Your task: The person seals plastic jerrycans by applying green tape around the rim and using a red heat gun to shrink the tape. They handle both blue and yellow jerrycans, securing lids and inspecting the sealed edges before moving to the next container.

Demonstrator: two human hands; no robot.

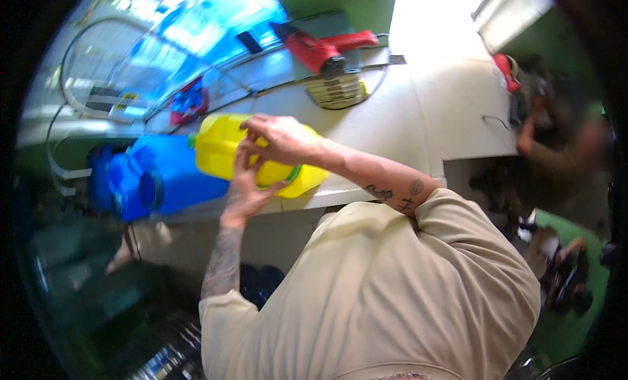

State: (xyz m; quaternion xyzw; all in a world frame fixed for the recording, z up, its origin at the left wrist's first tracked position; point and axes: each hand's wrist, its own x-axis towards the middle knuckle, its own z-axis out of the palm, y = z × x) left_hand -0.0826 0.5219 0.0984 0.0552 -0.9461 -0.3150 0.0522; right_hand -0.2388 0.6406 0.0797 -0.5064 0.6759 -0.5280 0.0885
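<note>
A yellow plastic jug (pixel 221 152) lies on its side at the front edge of the white worktop (pixel 392 130), with a green cap at its left end and a green band near its right end. My left hand (pixel 249 186) reaches up against its near side, thumb and fingers spread. From the right, my right hand (pixel 284 139) comes over the jug, fingers bent, its fingertips close to those of my left hand. Whether anything small is between the fingertips cannot be told. Blue plastic containers (pixel 181 176) lie beside the jug on the left.
A red heat gun (pixel 314 51) lies behind the jug, above a slatted yellowish basket (pixel 336 93). A red container with blue pieces (pixel 189 103) stands at the back left, near blue plastic sheeting (pixel 211 27). Another person (pixel 554 149) is at the far right.
</note>
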